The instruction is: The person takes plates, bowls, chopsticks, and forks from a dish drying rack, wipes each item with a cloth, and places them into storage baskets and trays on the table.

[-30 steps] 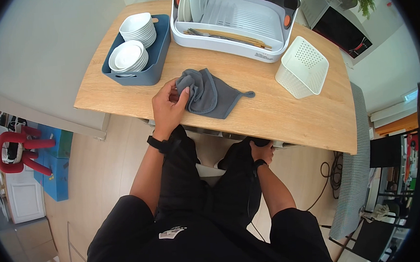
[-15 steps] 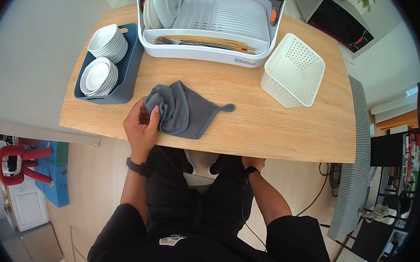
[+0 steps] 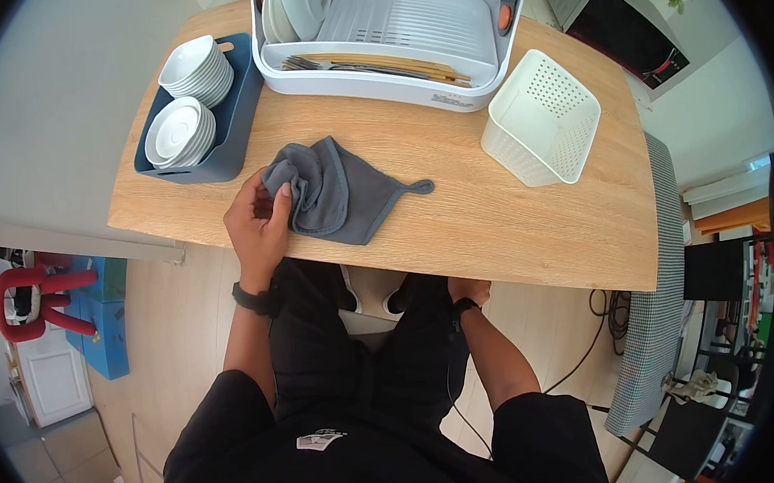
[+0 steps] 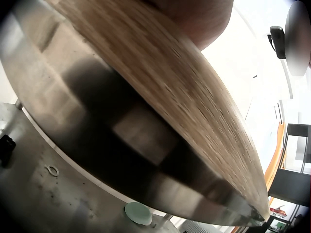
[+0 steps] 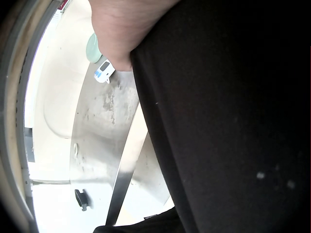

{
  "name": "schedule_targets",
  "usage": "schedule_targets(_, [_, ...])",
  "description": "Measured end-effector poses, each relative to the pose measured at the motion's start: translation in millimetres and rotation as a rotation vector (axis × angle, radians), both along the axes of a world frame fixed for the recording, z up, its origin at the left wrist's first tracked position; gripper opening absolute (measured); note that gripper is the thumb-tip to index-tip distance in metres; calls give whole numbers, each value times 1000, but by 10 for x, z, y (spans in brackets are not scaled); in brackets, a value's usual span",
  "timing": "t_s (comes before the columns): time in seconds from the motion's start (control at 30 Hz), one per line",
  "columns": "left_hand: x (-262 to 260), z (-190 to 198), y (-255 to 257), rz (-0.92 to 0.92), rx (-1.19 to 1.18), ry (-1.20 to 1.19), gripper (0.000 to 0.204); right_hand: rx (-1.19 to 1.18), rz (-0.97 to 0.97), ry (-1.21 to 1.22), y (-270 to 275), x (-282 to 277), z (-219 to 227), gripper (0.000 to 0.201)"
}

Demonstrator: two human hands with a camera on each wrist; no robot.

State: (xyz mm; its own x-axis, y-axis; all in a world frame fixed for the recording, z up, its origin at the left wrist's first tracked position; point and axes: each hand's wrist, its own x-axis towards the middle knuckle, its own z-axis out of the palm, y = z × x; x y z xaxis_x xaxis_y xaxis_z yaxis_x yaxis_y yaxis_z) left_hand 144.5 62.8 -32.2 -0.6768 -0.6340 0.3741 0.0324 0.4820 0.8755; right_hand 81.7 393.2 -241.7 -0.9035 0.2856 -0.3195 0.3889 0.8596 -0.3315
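A dark grey cloth [image 3: 348, 199] with a hanging loop lies on the wooden table, its left part bunched up and its right part flat. My left hand [image 3: 259, 228] pinches the bunched edge between thumb and fingers. Below the table's front edge, my right hand [image 3: 469, 291] rests on the right knee of the black trousers [image 3: 412, 338]; its fingers are hidden in the head view. The right wrist view shows part of that hand [image 5: 124, 29] against the trouser leg. In the left wrist view only a blurred piece of the left hand [image 4: 204, 19] shows above the table edge.
Left of the cloth stands a blue bin [image 3: 239, 117] with two stacks of white bowls [image 3: 184, 130]. A white dish rack [image 3: 376, 79] at the back holds plates, chopsticks and cutlery. A white perforated basket [image 3: 525, 156] stands to the right. The table's front edge [image 3: 515, 276] overhangs my knees.
The head view has turned, so the table things appear farther left. My left hand keeps its hold on the cloth, which lies in the same place. The right hand shows less beneath the table edge.
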Motion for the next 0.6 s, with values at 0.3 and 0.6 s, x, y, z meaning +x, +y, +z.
schedule_targets(0.3, [-7, -17, -7, 1, -23, 24, 29, 37, -17, -30, -57, -28, 72, 64])
schedule_targets(0.6, [-1, 46, 12, 11, -51, 4, 29, 75, 6, -14, -50, -27, 0, 65])
